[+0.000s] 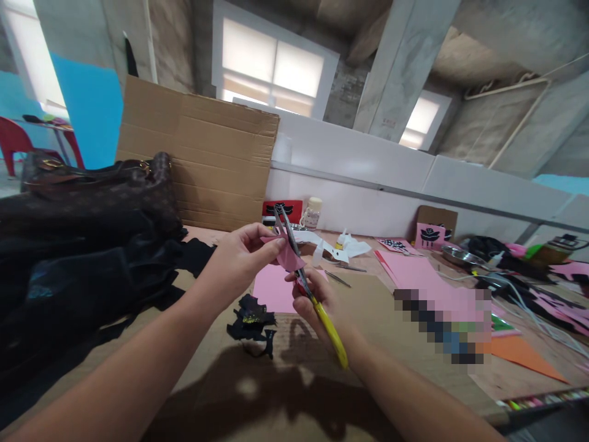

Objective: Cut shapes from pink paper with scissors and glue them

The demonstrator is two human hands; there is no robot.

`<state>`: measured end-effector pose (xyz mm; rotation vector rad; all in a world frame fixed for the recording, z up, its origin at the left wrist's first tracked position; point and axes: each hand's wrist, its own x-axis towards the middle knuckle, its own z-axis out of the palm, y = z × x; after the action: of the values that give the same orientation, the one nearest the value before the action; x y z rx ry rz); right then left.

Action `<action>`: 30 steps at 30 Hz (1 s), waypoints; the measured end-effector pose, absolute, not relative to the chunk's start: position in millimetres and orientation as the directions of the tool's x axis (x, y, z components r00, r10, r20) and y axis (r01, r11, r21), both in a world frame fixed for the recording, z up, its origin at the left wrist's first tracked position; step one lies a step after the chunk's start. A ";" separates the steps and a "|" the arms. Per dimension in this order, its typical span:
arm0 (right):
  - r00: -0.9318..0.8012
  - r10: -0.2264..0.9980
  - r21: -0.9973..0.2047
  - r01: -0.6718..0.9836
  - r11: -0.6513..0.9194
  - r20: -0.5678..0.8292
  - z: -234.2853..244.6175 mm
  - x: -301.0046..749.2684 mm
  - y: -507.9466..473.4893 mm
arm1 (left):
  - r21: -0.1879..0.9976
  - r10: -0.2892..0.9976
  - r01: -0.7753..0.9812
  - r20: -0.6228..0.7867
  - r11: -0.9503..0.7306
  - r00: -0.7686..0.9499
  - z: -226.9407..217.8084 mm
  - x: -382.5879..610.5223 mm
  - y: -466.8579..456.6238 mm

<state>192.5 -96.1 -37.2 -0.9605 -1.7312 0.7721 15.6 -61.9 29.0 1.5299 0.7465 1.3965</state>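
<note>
Nearest: your two forearms, cut off by the lower frame edge, over a brown cardboard mat on the table; table edge visible at lower right. Bare mat lies to the right of your right hand.

Black scraps, one loose heap, on the mat against a pink sheet, which your hands partly cover.

Right hand, one: fingers curled round yellow-handled scissors, hiding part of the grip; blades point up and away, slightly parted.

Left hand, one: thumb and fingers pinched on a small pink paper piece, at the blades above the pink sheet. Exact contact with the cutting edges: cannot be told.

Left side: black material and a brown patterned bag, both cut off; pattern too soft to read.

Right side: pink sheets and an orange sheet, partly masked by a pixelated patch.

Beyond: tweezers; a jar, print illegible; a red card, partly behind the blade tips.

Farthest: cardboard panel, white partition, and a concrete column bearing small red marks, unreadable.
</note>
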 end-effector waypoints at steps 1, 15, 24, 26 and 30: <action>-0.211 0.871 -0.838 0.248 0.486 0.443 -37.7 192.6 -95.9 | 0.904 0.888 -0.141 0.425 -0.405 0.176 29.0 15.8 -61.8; -0.221 0.849 -0.828 0.205 0.522 0.480 -40.9 193.4 -93.4 | 0.902 0.881 -0.193 0.423 -0.386 0.212 24.6 14.5 -58.3; -0.217 0.853 -0.832 0.206 0.515 0.474 -41.5 194.1 -94.2 | 0.904 0.870 -0.094 0.428 -0.418 0.244 28.1 13.5 -60.6; -0.233 0.853 -0.836 0.198 0.512 0.467 -41.4 194.5 -93.9 | 0.901 0.873 -0.107 0.434 -0.420 0.225 27.6 13.1 -60.2; -0.238 0.847 -0.819 0.230 0.525 0.476 -38.6 194.3 -95.3 | 0.897 0.870 -0.144 0.441 -0.418 0.219 25.4 12.9 -58.4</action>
<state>194.3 -95.3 -38.6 -0.9053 -1.7516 0.7611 12.9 -58.4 25.4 1.5605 0.7071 1.3684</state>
